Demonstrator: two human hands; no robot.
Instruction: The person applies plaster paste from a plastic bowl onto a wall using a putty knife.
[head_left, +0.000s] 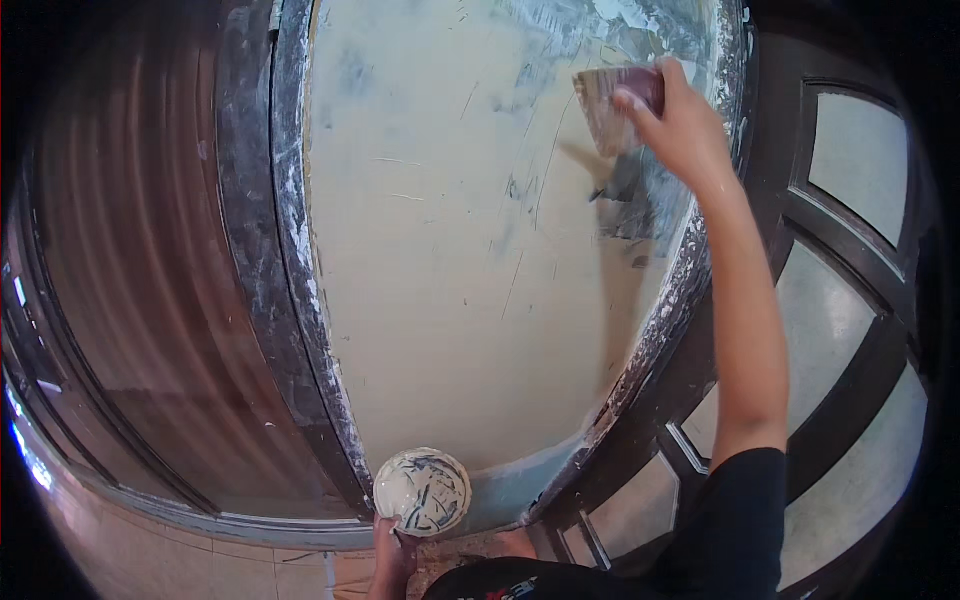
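My right hand (683, 125) is closed around the handle end of a wide putty knife (603, 105). Its blade, coated in beige putty, is held over the upper right of a tall panel (440, 270). Whether the blade touches the surface I cannot tell. Cream putty covers most of that panel, with dark scratches and grey patches showing at the upper right. Low down, my left hand (392, 555) grips the edge of a round, light-coloured lid-like disc (420, 492) smeared with putty and dark streaks. Part of the left hand's fingers is hidden by the disc.
Dark frame strips speckled with white border the panel, on the left (290, 190) and right (650, 340). Further left stands a brown, glossy panel (150, 250). A dark lattice with pale panes (825, 300) rises on the right. Tiled floor (180, 565) shows at the lower left.
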